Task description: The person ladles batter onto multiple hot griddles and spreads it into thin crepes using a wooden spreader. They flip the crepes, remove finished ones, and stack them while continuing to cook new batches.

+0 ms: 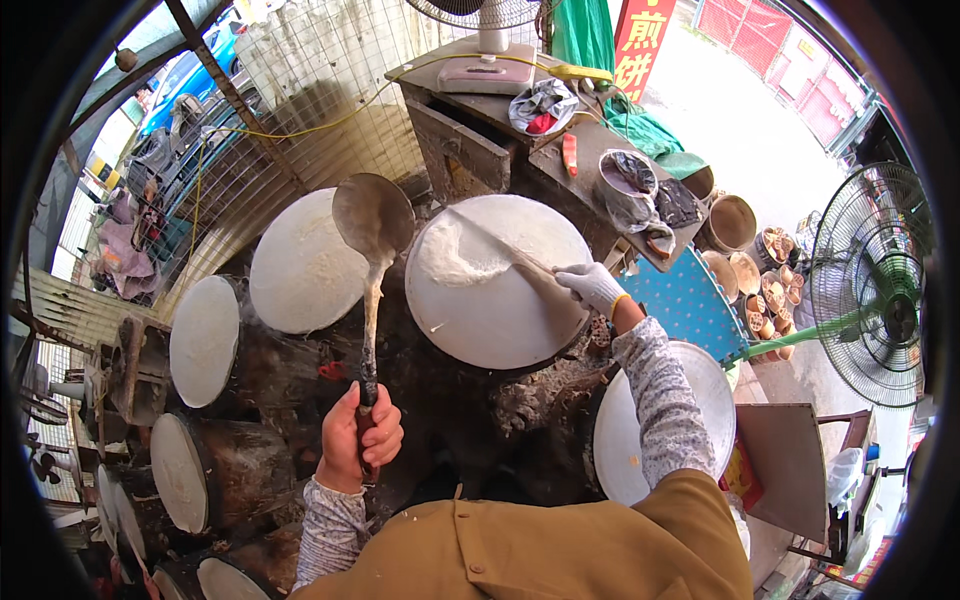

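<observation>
My left hand (362,437), bare, is wrapped round the dark handle of a large ladle (372,215). Its wide bowl is raised between two round griddles, with pale batter smeared down its neck. In a white glove, my right hand (597,287) grips a long, thin batter spreader (530,268), which reaches across the round griddle (480,335) in front of me. A thick patch of white batter (460,255) lies on that griddle beside the spreader, and a thin pale film covers much of the rest.
More round griddles stand around me: one at far left (305,262), one at left (204,342), one under my right forearm (625,440). Behind is a worktable (440,140) with a pink-white scale and bags. A green standing fan (880,300) is at right, near stacked clay pots.
</observation>
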`<state>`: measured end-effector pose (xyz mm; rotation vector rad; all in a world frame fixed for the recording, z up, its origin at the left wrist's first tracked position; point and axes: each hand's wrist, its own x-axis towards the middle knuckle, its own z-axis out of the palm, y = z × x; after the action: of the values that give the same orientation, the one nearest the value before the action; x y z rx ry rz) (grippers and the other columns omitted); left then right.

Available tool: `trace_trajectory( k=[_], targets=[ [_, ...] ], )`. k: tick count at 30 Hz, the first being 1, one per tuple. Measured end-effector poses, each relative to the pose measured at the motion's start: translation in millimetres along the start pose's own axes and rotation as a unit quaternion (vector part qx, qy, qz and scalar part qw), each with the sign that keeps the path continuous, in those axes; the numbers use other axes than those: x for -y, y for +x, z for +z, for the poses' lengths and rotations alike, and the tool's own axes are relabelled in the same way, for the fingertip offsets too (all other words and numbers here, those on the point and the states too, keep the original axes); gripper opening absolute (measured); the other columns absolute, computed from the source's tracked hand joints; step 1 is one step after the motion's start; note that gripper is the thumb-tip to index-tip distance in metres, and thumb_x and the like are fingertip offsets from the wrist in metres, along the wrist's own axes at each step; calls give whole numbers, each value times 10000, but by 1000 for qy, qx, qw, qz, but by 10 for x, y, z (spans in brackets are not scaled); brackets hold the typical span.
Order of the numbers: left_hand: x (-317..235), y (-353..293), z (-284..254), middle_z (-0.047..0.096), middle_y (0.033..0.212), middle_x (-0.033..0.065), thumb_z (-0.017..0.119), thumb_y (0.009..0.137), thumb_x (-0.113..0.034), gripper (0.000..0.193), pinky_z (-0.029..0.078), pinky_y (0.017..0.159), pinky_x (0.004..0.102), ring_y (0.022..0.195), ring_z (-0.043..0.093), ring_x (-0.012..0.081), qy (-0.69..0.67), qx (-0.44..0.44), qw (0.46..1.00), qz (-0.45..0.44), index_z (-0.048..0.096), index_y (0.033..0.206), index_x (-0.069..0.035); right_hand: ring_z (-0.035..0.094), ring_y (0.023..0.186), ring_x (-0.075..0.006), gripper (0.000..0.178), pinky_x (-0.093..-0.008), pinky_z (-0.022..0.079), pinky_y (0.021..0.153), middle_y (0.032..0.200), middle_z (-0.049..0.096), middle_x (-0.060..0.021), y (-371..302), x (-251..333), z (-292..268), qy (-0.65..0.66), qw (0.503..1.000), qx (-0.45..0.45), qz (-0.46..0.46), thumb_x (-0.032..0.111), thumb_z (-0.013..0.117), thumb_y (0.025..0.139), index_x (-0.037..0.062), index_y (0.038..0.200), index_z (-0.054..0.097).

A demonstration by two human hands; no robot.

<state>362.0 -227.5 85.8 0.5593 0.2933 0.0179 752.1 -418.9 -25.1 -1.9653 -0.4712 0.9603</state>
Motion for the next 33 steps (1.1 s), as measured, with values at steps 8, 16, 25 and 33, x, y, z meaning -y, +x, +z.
trace_trajectory(
  k=[8,16,25,33],
  targets=[
    [-48,-110,-106,402,549,30,410,1005,-482,473,305,355,259,384,364,119,68,18,997,35,445,809,-53,433,448,-53,375,-237,348,407,625,567,9,-542,-288,-139,30,994,101,39,327,689,883,98,1179,710],
    [475,176,-776,430,587,-9,364,1033,-461,421,359,417,277,441,405,125,60,-304,951,-6,495,828,-117,428,458,-63,382,-243,331,395,605,511,26,77,-47,134,-69,990,123,-8,349,675,872,100,1160,716],
    [728,123,-1037,440,586,-5,395,1017,-474,420,357,423,291,449,423,136,72,-335,939,-10,490,809,-122,498,571,-44,352,-211,380,502,748,632,24,-1080,-657,-342,80,995,-34,45,257,693,882,43,1161,707],
    [353,-16,-900,429,582,-15,382,1026,-469,426,354,419,277,440,410,118,96,-253,963,14,499,805,-123,422,485,-43,416,-234,353,443,606,517,53,-1988,-746,100,-9,997,-2,74,322,676,864,90,1209,692]
  ],
)
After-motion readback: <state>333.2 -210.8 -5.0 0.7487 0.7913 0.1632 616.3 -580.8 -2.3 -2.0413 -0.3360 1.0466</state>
